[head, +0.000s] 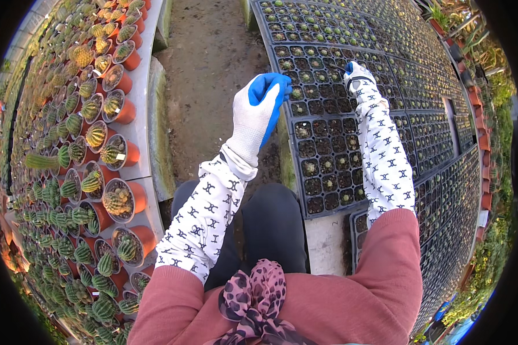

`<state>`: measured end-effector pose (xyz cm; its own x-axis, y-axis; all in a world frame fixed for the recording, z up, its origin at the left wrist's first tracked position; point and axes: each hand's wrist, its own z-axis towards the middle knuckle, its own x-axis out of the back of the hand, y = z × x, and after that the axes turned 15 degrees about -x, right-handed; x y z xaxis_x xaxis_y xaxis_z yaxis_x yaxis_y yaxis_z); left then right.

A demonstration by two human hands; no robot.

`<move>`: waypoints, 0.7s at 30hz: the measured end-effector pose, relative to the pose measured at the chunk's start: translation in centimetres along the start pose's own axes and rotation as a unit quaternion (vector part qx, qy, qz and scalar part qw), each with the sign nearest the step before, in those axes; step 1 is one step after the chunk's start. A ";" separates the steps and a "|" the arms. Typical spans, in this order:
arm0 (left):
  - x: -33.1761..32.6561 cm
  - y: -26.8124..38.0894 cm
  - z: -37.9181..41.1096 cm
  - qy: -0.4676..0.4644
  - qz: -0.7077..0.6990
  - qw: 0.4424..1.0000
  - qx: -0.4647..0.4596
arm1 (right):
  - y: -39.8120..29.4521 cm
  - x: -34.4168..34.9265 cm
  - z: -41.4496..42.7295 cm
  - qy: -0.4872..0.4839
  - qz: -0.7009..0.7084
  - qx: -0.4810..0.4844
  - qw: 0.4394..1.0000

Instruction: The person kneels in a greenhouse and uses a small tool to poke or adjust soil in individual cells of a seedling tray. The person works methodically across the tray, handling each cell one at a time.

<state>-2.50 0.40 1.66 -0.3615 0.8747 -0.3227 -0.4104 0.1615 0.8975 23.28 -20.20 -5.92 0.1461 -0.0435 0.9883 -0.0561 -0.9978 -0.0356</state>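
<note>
My left hand, in a white knit glove with a blue coated palm, hovers beside the left edge of the seedling trays. Its fingers are curled in; whatever may be between them is hidden. Over a black plastic cell tray, my right hand is in a similar glove, with thumb and fingers pinched together. A thin dark tool seems to stick out from its fingertips, too small to identify. Small round cactus seedlings sit in many cells. Other cells near my right hand show only dark soil.
More cell trays cover the bench to the right. On the left, a bench holds many potted cacti in orange pots. A concrete aisle runs between the benches. A low wall edges the aisle. Further tray corners lie by my right elbow.
</note>
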 end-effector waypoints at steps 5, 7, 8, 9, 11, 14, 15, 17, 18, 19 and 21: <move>0.4 0.0 -0.1 -0.001 0.015 1.000 -0.005 | -0.6 0.7 -0.9 -0.014 0.002 0.033 0.999; 0.2 0.0 -0.1 -0.005 0.012 1.000 -0.008 | -0.2 0.3 -0.7 -0.007 -0.017 0.033 0.999; 0.1 0.0 -0.1 -0.007 0.011 1.000 -0.010 | 0.4 0.0 -0.4 0.009 0.012 0.024 1.000; 0.2 0.0 -0.1 -0.006 0.011 1.000 -0.009 | 0.6 -0.1 -0.3 0.024 0.042 0.018 0.999; 0.5 0.0 0.0 -0.004 0.011 1.000 -0.008 | 0.9 0.1 0.3 0.020 0.082 0.012 0.996; 0.6 0.2 -0.1 0.004 0.011 1.000 0.001 | 1.2 -0.2 0.9 0.034 0.081 -0.015 0.996; 0.6 0.2 -0.1 0.003 0.011 1.000 -0.001 | 1.2 -0.3 1.1 0.039 0.064 -0.014 0.997; 0.3 0.1 0.0 -0.001 0.007 1.000 -0.002 | 1.8 -0.5 1.5 0.050 0.029 -0.017 0.998; 0.3 0.1 0.0 0.000 0.006 1.000 -0.001 | 1.9 -0.9 1.7 0.050 0.010 -0.011 0.999; 0.3 0.0 0.0 0.002 0.004 1.000 0.000 | 2.2 -0.9 2.0 0.024 -0.008 -0.021 0.999; 0.4 0.0 0.0 0.002 0.010 1.000 0.002 | 2.9 -0.7 1.7 0.008 -0.021 0.000 1.000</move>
<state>-2.65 0.79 1.57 -0.3732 0.8755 -0.3069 -0.3998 0.1468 0.9048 24.67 -23.13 -6.91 0.1319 -0.0017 0.9913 -0.0498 -0.9987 0.0049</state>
